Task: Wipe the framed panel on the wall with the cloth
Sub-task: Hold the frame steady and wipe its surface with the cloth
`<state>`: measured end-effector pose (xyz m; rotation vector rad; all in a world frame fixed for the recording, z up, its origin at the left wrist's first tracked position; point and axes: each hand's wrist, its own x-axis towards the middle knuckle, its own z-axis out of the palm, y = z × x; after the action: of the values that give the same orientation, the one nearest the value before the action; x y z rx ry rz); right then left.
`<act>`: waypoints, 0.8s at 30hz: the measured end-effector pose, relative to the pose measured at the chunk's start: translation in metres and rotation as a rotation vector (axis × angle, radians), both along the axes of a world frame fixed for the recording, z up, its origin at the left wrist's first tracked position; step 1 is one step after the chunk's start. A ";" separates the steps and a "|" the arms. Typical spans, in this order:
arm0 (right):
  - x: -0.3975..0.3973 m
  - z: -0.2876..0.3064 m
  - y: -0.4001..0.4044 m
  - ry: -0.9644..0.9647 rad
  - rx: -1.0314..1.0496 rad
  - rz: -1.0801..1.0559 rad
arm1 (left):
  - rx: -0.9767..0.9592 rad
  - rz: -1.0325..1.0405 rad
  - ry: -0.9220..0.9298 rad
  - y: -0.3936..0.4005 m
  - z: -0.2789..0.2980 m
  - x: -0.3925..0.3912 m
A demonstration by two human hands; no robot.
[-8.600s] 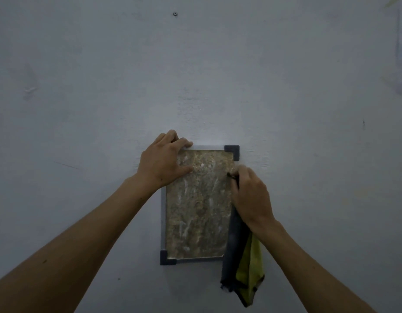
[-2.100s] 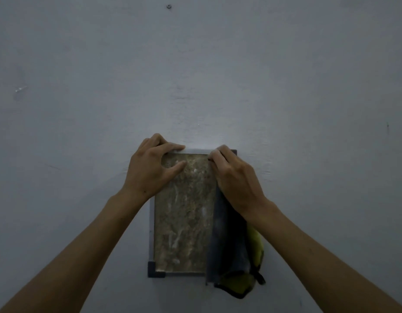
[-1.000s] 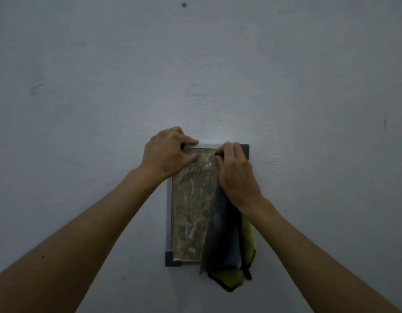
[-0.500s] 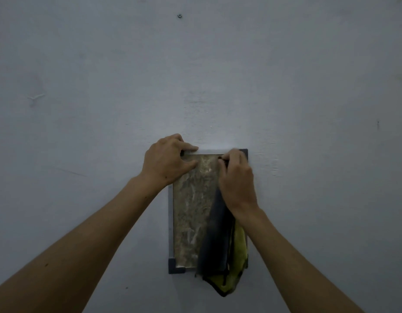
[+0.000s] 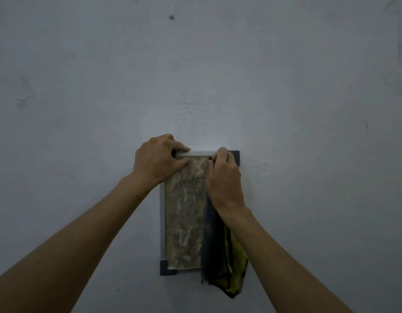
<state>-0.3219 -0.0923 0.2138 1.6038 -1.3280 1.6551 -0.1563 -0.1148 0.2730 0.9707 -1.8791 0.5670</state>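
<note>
**Cloth hand up at the top right of the panel**

Since half a second ago my right hand has barely shifted: it stays high on the framed panel, just left of the dark top-right corner piece, and the cloth still hangs below it. Compared with the oldest view, that hand sits higher and nearer the top edge.

My right grip is curled, fingers bunched round the upper end of the cloth and pressing it onto the panel near the top rail. The cloth is dark grey on the outside with yellow showing at its lower folds; it drapes over the panel's right side and dangles past the bottom edge.

My left hand holds the top-left corner, fingers hooked over the top rail and thumb laid on the mottled brown face.

The panel hangs flat on the pale wall, its lower-left corner piece in plain sight. A small screw sits in the wall well above.
</note>
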 end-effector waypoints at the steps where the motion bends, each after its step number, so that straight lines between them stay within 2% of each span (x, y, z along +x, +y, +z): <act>1: 0.007 -0.001 -0.001 -0.012 0.000 -0.010 | 0.000 0.001 -0.002 0.000 0.000 0.000; 5: 0.005 -0.001 -0.001 0.105 -0.015 0.047 | 0.009 0.002 -0.008 0.003 0.000 0.000; 10: -0.005 -0.002 0.000 -0.135 -0.039 0.026 | -0.004 -0.012 0.021 0.001 -0.003 0.000; 15: 0.007 -0.008 -0.001 0.101 -0.014 0.063 | -0.006 -0.025 0.012 0.003 -0.004 0.001; 20: 0.003 -0.003 -0.003 -0.136 -0.031 0.008 | -0.009 -0.042 0.012 0.003 -0.005 0.003; 22: 0.015 -0.004 -0.002 -0.055 -0.038 0.012 | -0.006 -0.040 0.005 0.003 -0.005 0.003; 24: 0.020 -0.006 -0.002 0.126 -0.033 0.033 | 0.003 -0.044 -0.006 0.003 -0.005 0.004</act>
<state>-0.3019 -0.0946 0.2083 1.6888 -1.2118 1.5592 -0.1528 -0.1113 0.2679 0.9281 -1.9031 0.5413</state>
